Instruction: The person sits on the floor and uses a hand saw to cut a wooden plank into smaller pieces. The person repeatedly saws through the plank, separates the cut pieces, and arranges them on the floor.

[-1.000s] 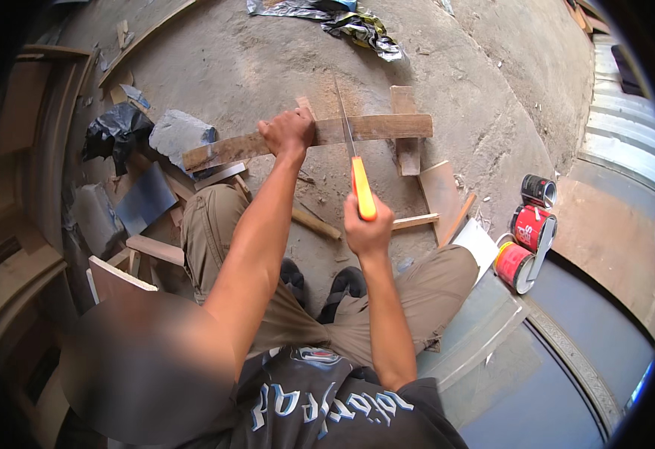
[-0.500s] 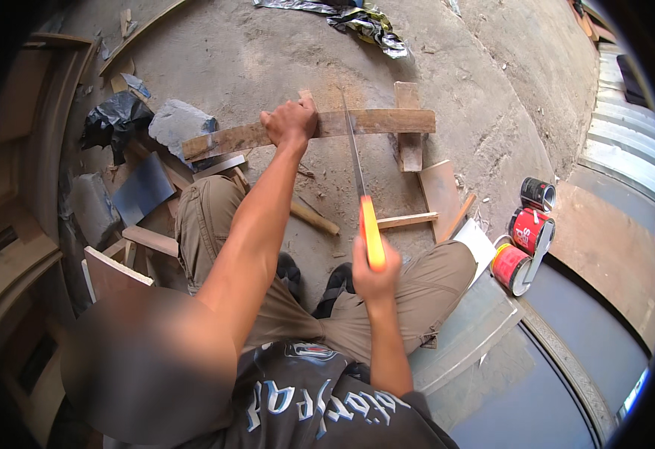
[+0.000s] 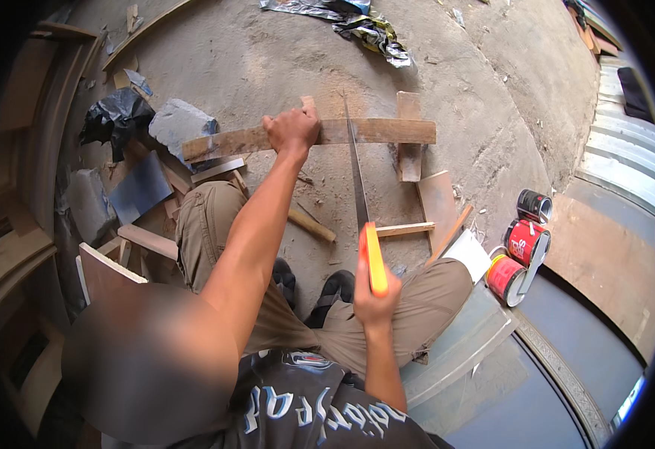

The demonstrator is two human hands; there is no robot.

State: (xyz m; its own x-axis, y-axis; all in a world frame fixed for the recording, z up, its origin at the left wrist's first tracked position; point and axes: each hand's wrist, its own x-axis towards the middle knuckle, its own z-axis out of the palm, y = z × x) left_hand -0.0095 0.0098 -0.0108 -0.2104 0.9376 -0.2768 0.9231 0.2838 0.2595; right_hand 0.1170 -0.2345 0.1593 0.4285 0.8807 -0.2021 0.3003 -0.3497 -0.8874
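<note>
A long wooden plank [image 3: 376,132] lies crosswise in front of me. My left hand [image 3: 291,132] is closed over its middle, pressing it down. With my right hand [image 3: 378,301] I grip the orange and yellow handle of a handsaw [image 3: 358,187]. Its blade points away from me and crosses the plank a little to the right of my left hand. A wood block [image 3: 410,163] sits under the plank's right end. Another piece of wood [image 3: 309,103] sticks out beyond my left hand; the hand and plank hide most of it.
On the left are a concrete chunk [image 3: 181,124], a black plastic bag [image 3: 118,118] and several board offcuts. A round stick [image 3: 312,224] lies between my knees. Several paint cans [image 3: 526,241] stand at the right beside a glass sheet [image 3: 458,337]. Crumpled foil wrapping [image 3: 372,37] lies at the far side.
The handsaw and my right hand have drawn back toward me. My left hand stays on the plank. The view has shifted slightly.
</note>
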